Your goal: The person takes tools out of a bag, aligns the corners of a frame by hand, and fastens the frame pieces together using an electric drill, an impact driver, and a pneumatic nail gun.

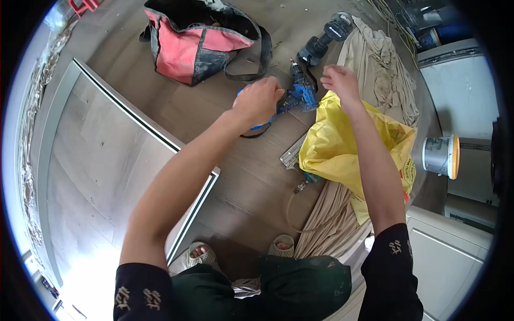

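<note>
My left hand (261, 100) is closed in a fist, back of the hand up, above the floor. Blue parts of a tool with a dark strap (259, 130) show around it; whether the hand grips them is hidden. Just right of it lies a blue cordless drill (302, 95) with a bit in its chuck. My right hand (341, 83) hangs above the yellow plastic bag (334, 131), its fingers curled together; anything between them is too small to make out. Behind it rests a dark grey power tool (321, 41).
An open red and black tool bag (182, 51) stands at the back. A framed panel (107, 144) lies at left. Beige cloth (377, 69), a metal bracket-like piece (292, 153), a clear hose (290, 211), a bucket (440, 156) and a white cabinet door (450, 257) are at right.
</note>
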{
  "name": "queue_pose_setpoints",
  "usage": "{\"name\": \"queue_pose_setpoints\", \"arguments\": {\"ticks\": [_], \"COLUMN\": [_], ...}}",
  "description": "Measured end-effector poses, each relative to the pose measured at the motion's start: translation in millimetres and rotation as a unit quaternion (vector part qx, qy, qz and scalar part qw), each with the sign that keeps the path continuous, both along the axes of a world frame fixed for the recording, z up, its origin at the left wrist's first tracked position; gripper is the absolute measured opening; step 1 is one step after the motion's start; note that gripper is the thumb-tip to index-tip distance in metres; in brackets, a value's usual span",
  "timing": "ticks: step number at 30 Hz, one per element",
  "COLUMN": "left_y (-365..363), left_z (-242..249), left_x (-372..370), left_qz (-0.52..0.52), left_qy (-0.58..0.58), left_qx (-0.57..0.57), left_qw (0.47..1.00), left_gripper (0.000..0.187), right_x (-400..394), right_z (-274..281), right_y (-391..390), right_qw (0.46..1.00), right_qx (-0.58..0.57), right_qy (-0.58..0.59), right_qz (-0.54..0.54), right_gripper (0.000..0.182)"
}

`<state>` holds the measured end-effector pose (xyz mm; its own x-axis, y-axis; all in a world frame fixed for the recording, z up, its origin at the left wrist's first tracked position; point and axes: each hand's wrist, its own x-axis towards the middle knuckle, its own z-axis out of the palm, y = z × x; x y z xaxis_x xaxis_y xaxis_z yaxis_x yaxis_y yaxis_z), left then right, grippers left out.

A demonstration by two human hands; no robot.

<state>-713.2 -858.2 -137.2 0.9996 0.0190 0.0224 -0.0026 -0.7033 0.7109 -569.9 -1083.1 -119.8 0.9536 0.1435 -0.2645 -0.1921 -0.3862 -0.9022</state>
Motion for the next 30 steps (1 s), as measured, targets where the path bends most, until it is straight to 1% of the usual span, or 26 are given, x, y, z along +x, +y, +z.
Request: {"name": "queue_pose_setpoints", "arguments": {"ticks": [1,2,3,5,6,7,9,11,12,14,15,16,17,19,20,22,23,24,25,26,27,28,29,30], "left_y": [-6.1,-10.8,-14.0,-18.3,-21.0,-20.7,-17.8,-17.0,-20.3,-17.5,-12.9,-12.4,-14.3,-15.7,-14.8,-14.0,-14.4,-12.2,-9.3,-6.4,-3.5,-1.0,-0.5,-2.2], "left_z": [-27.9,-60.9,-80.9,-80.4,-79.5,-80.8,-82.4,-87.3,-90.1,-91.5,-87.9,-88.3,-88.4,-97.2,-98.8,-89.6,-81.9,-74.0,-68.3,-62.9,-54.6,-42.8,-25.0,-7.3], "left_x": [13.3,23.1,30.2,34.3,27.8,23.5,24.2,21.7,19.8,26.0,30.5,30.3,27.8,21.9,20.4,23.6,25.3,28.1,28.5,26.1,17.7,0.9,-21.7,-54.2], "left_qz": [0.000,0.009,0.015,0.025,0.033,0.038,0.056,0.067,0.068,0.077,0.080,0.085,0.087,0.087,0.097,0.111,0.102,0.112,0.118,0.121,0.110,0.105,0.106,0.097], "left_qy": [0.000,-0.018,-0.032,-0.020,-0.012,-0.022,-0.029,-0.020,-0.028,-0.058,-0.054,-0.061,-0.066,-0.072,-0.074,-0.092,-0.106,-0.084,-0.055,-0.020,-0.017,-0.014,-0.006,0.046], "left_qx": [0.006,0.074,0.143,0.161,0.174,0.159,0.146,0.140,0.137,0.138,0.137,0.131,0.123,0.117,0.119,0.126,0.129,0.024,-0.080,-0.183,-0.177,-0.300,-0.418,-0.443], "left_qw": [1.000,0.997,0.989,0.987,0.984,0.986,0.987,0.988,0.988,0.986,0.986,0.986,0.986,0.987,0.985,0.981,0.981,0.990,0.988,0.975,0.978,0.948,0.902,0.890], "left_gripper": [0.025,0.026,0.027,0.028,0.029,0.029,0.029,0.029,0.029,0.029,0.029,0.029,0.030,0.031,0.031,0.031,0.031,0.030,0.030,0.030,0.030,0.029,0.028,0.031], "right_x": [20.9,44.3,65.4,87.0,97.8,107.5,118.9,130.0,129.6,133.0,129.8,125.8,111.3,83.7,60.8,7.8,-21.6,-58.4,-103.0,-148.9,-189.2,-224.5,-257.1,-287.6], "right_z": [-0.5,-6.6,-17.5,-17.5,-13.3,-11.7,-25.5,-29.2,-27.0,-17.0,-10.8,-0.1,22.4,55.6,67.5,102.9,122.3,137.7,141.9,137.1,124.8,108.4,90.1,71.2], "right_y": [6.9,11.5,17.7,37.1,38.8,39.5,52.6,47.4,37.6,30.9,35.8,32.0,27.7,14.0,2.2,-29.6,-46.6,-54.1,-56.0,-52.4,-51.9,-55.1,-56.6,-55.0], "right_qw": [0.998,0.981,0.945,0.935,0.961,0.981,0.960,0.987,0.987,0.969,0.957,0.980,0.978,0.940,0.940,0.950,0.949,0.944,0.938,0.930,0.920,0.918,0.916,0.908], "right_qx": [-0.031,-0.131,-0.229,-0.229,-0.191,-0.147,-0.157,-0.054,-0.061,-0.113,-0.138,0.009,0.153,0.218,0.217,0.266,0.293,0.301,0.331,0.359,0.383,0.387,0.393,0.409], "right_qy": [-0.049,-0.141,-0.227,-0.241,-0.187,-0.127,-0.159,-0.069,-0.063,-0.152,-0.194,-0.155,-0.109,-0.245,-0.245,-0.149,-0.105,-0.122,-0.100,-0.073,-0.040,-0.013,0.017,0.074], "right_qz": [-0.007,-0.032,-0.055,-0.126,-0.076,-0.023,-0.170,-0.134,-0.134,-0.159,-0.167,-0.128,-0.093,-0.091,-0.094,-0.069,-0.057,-0.062,-0.015,0.032,0.075,0.078,0.084,0.049], "right_gripper": [0.055,0.059,0.064,0.073,0.075,0.076,0.064,0.069,0.069,0.062,0.059,0.056,0.057,0.048,0.048,0.063,0.071,0.071,0.058,0.045,0.034,0.050,0.068,0.070]}}
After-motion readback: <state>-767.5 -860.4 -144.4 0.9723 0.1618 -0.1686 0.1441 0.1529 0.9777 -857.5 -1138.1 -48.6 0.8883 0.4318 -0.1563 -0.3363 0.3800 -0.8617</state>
